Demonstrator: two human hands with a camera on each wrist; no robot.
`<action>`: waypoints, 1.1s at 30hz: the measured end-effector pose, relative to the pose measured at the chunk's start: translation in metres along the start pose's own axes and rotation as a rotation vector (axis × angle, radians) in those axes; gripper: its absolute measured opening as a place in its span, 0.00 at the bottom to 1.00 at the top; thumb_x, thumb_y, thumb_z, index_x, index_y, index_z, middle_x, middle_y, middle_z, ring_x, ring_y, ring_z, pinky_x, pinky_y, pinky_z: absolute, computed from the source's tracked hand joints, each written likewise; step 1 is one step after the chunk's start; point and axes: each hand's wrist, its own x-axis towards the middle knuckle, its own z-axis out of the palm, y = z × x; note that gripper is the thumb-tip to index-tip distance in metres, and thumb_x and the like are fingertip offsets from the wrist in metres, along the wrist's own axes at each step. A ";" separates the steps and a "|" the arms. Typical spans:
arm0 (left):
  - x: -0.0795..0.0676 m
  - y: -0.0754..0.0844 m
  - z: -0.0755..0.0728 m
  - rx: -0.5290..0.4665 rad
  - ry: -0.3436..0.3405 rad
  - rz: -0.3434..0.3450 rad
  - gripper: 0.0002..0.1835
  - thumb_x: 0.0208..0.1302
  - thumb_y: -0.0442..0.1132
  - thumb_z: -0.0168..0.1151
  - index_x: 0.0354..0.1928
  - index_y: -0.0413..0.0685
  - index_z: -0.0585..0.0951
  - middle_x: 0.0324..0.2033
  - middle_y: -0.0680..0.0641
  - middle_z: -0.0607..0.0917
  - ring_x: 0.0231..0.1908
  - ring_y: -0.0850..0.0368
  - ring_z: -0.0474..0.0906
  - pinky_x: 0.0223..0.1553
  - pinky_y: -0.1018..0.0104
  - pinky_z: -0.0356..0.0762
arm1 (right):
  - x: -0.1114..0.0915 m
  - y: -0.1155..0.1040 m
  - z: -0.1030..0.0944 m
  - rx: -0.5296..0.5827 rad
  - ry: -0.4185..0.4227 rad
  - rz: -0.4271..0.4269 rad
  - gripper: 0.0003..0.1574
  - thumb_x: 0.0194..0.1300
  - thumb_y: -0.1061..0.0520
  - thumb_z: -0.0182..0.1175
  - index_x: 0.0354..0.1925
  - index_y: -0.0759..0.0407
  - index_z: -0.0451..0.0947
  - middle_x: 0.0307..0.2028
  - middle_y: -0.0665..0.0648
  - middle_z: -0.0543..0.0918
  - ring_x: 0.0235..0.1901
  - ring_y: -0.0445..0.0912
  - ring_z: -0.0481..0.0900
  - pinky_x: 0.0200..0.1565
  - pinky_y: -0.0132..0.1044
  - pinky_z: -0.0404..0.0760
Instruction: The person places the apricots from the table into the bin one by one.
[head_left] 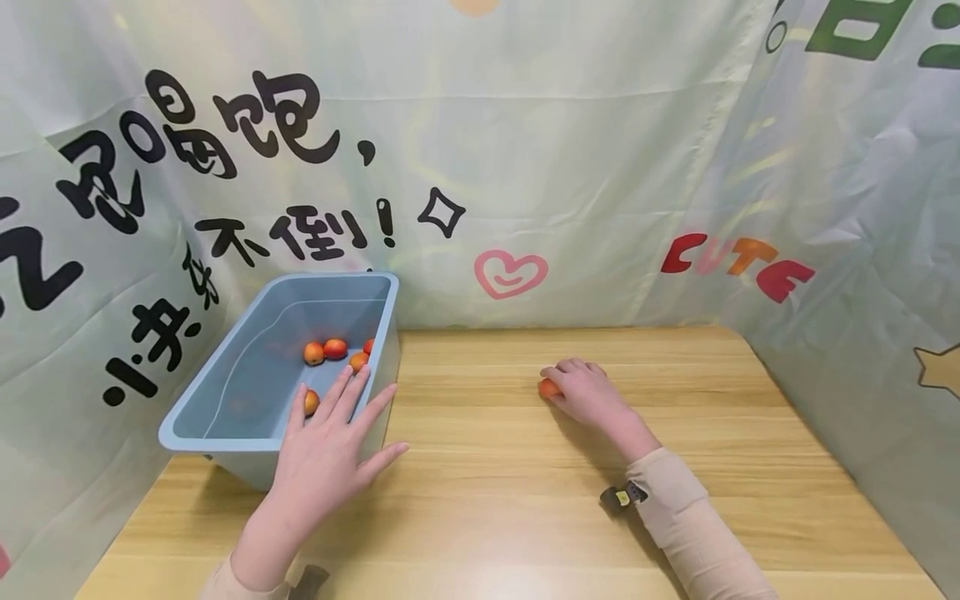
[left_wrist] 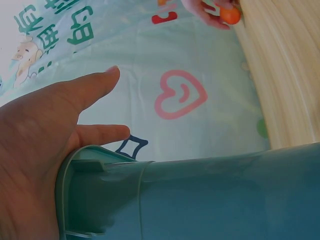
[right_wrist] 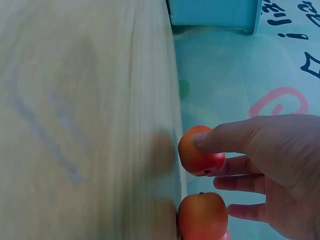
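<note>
A: The fingers (right_wrist: 239, 166) of the right hand (head_left: 588, 398): in what state?

B: Partly closed and nearly straight; with the thumb they pinch one round red-orange fruit (right_wrist: 196, 152). The left hand (head_left: 322, 467) is spread wide and holds nothing.

A: Which spatial relation governs?

B: In my judgement, fruit to tub. The blue plastic tub (head_left: 225, 445) lies well to the left of the pinched fruit, across the wooden tabletop (head_left: 480, 500). The right hand is nearer the fruit; the left hand lies over the tub's near right corner. The fruit, almost spherical, offers no clear long axis.

A: How do the views differ?

B: The right wrist view reveals a second fruit (right_wrist: 202, 217) just beside the first, close to another fingertip; the head view shows only one at that hand. Only the head view discloses the tub's contents: a cluster of fruits (head_left: 335, 349) towards the right wall and a single fruit (head_left: 311, 402) beside the left fingertips.
</note>
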 end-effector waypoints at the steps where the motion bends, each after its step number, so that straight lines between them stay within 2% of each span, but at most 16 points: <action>1: 0.000 0.000 0.000 0.000 0.002 0.002 0.40 0.51 0.71 0.63 0.66 0.66 0.73 0.69 0.45 0.70 0.70 0.46 0.64 0.66 0.30 0.53 | 0.001 -0.001 0.000 0.005 0.004 -0.006 0.20 0.60 0.55 0.67 0.51 0.56 0.80 0.41 0.58 0.83 0.45 0.56 0.79 0.47 0.56 0.78; 14: 0.001 0.000 0.001 -0.003 0.011 0.008 0.40 0.51 0.71 0.63 0.66 0.67 0.73 0.69 0.45 0.71 0.71 0.46 0.63 0.66 0.31 0.52 | 0.015 -0.021 0.000 0.026 0.015 -0.070 0.20 0.60 0.56 0.66 0.51 0.58 0.80 0.42 0.59 0.83 0.47 0.56 0.79 0.50 0.56 0.78; 33: 0.000 -0.001 0.002 -0.002 0.019 0.011 0.40 0.51 0.71 0.63 0.66 0.66 0.73 0.69 0.45 0.71 0.71 0.46 0.64 0.66 0.30 0.53 | 0.041 -0.056 -0.008 0.044 -0.023 -0.079 0.23 0.62 0.51 0.66 0.55 0.54 0.79 0.44 0.57 0.82 0.50 0.53 0.79 0.53 0.52 0.77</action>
